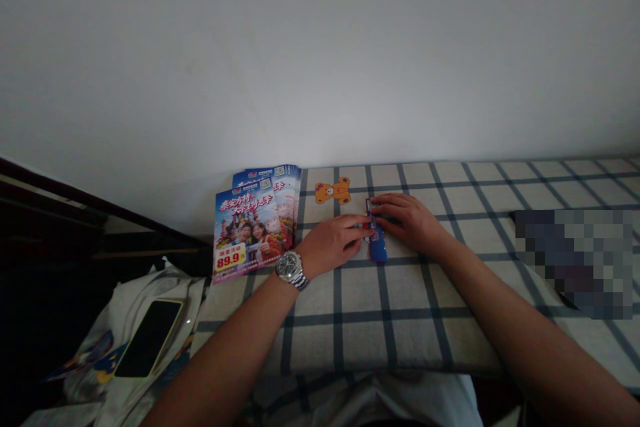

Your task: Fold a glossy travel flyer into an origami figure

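A narrow folded flyer [379, 244], mostly blue, lies on the checked tablecloth in front of me. My left hand [336, 245], with a metal watch [291, 269] on its wrist, holds the strip from the left. Its index finger stretches onto the paper while the lower fingers curl. From the right, my right hand [411, 221] grips the upper part of the strip with its fingertips. Both thumbs are mostly hidden. To the left of my left hand sits a stack of printed flyers [255, 220], the top one turned askew.
A bear picture [333, 191] is on the checked tablecloth [320, 320] near the white wall [320, 53]. A blurred-out dark item [575, 263] lies at the right. Lower left, a phone [150, 338] rests on a white bag [193, 300].
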The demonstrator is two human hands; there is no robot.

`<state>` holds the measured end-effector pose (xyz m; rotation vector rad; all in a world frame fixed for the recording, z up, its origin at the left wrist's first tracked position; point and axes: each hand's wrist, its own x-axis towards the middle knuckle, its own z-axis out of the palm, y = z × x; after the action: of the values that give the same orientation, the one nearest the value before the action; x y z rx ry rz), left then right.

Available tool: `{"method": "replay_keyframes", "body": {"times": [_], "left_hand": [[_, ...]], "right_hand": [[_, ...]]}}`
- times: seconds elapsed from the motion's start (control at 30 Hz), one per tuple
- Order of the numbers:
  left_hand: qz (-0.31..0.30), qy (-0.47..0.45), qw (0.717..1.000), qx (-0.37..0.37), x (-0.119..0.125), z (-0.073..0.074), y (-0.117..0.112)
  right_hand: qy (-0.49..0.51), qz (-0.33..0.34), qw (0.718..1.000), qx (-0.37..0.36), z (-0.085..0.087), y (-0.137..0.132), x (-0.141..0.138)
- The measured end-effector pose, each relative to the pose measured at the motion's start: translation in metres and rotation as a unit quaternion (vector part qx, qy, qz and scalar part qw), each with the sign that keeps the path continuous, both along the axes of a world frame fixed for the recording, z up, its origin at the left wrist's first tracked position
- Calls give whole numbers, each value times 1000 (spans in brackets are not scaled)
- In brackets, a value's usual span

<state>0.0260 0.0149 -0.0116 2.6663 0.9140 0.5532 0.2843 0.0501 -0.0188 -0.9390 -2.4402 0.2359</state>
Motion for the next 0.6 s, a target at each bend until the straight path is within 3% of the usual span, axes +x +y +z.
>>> {"method": "replay_keyframes", "body": {"times": [0.6], "left_hand": [[-4, 18, 1000, -7, -2, 5, -3]], "right_hand": [[-6, -8, 1000, -2, -1, 0, 0]]}}
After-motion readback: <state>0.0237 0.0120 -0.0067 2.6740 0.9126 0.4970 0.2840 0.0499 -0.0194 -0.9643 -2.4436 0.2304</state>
